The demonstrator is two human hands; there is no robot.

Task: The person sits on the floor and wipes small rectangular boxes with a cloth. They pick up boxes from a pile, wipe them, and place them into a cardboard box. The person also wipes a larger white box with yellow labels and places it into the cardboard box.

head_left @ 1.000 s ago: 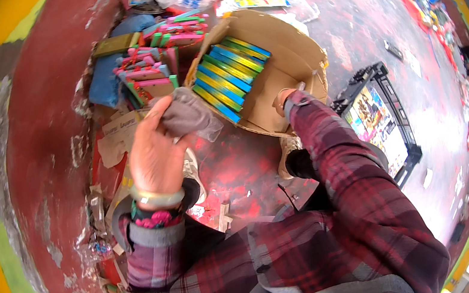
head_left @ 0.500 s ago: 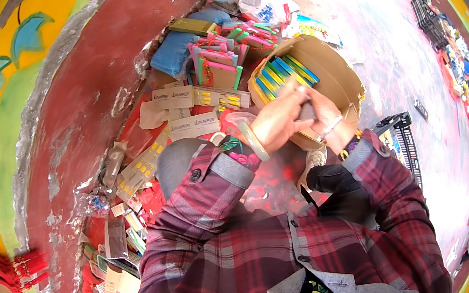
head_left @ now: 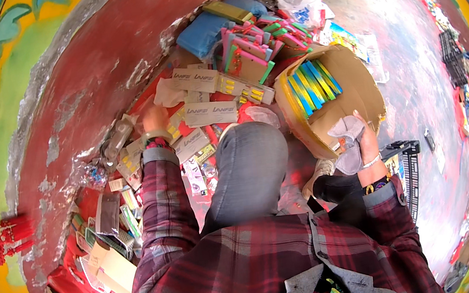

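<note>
My right hand [head_left: 369,146] is closed on a crumpled grey cloth [head_left: 347,136] at the near right rim of a cardboard box [head_left: 334,122]. Inside that box, a row of thin blue, yellow and green items, perhaps booklets, stands on edge [head_left: 315,86]. My left hand [head_left: 156,120] reaches out to the left, low over flat cartons and packs. Motion smears its fingers, so I cannot see whether they hold anything. Close by it lie a white-grey carton [head_left: 211,113] and a pack with yellow pieces [head_left: 245,89].
Pink and green frame-like items [head_left: 250,50] are heaped beyond, beside a blue bundle [head_left: 198,35]. A white plastic bag [head_left: 300,0] lies farther back. A black plastic crate [head_left: 411,171] stands near my right forearm. More goods [head_left: 116,225] line the red wall at left.
My hands were together over the cardboard box and have parted. The left swung left over the cartons; the right drew back to the box's near rim with the grey cloth. The view shifted.
</note>
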